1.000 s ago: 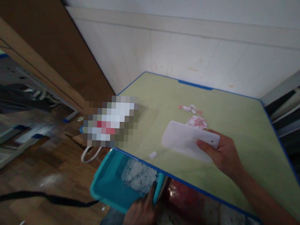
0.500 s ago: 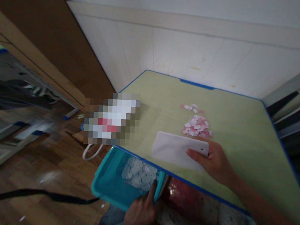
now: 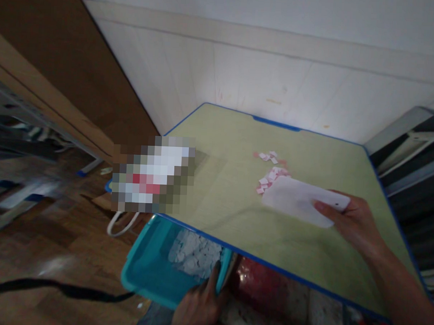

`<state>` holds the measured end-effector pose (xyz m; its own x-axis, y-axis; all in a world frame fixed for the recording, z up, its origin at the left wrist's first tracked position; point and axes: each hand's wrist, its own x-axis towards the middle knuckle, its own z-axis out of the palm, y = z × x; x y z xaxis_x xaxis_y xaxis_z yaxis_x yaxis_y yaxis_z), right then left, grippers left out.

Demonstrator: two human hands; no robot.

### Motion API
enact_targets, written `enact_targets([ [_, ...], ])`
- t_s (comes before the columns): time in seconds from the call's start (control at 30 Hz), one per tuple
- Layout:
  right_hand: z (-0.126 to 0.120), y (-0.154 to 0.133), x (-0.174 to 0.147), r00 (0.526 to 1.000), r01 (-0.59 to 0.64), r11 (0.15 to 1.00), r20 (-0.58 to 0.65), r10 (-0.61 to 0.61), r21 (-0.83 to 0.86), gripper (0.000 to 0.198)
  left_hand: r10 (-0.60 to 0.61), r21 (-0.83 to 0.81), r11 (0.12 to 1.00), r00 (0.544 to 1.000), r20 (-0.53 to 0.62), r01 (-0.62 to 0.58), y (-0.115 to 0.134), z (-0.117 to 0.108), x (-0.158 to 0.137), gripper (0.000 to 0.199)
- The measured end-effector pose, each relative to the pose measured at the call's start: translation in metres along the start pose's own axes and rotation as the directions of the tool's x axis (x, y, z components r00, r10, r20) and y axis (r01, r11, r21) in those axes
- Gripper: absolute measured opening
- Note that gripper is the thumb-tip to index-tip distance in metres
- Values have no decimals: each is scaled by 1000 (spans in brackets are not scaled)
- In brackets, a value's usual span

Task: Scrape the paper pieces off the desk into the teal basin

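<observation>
Toward four o'clock, the white scraper looks like smooth, matt plastic; the pink-and-white scraps beside it look like matt paper. The tabletop is smooth and dull. At seven o'clock, the turquoise basin appears smooth plastic. A red surface at five shines glossily. The floor, toward eight, looks like faintly shiny wood; the panel at ten, brown wood.

One head view, worn above table near side, facing forward and down; close range, table mid-frame, wall across top, floor lower left, left hand bottom centre, right hand right of centre
</observation>
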<state>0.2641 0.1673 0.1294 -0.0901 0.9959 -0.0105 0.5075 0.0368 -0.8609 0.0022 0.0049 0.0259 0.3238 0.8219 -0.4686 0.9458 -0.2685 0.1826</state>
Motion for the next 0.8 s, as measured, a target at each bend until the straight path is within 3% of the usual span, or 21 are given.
enact_targets([
  [0.23,11,10,9,988,-42,995,151,27,94,24,-8,-20,1000,998,63,9,-1,-3,-2,46],
  [0.47,1,14,4,932,-75,990,362,28,117,21,-34,11,999,997,63,34,0,-3,-1,52],
  [0.8,3,12,-3,887,-155,978,455,77,137,22,-59,-21,998,994,93,61,2,-17,-3,40],
])
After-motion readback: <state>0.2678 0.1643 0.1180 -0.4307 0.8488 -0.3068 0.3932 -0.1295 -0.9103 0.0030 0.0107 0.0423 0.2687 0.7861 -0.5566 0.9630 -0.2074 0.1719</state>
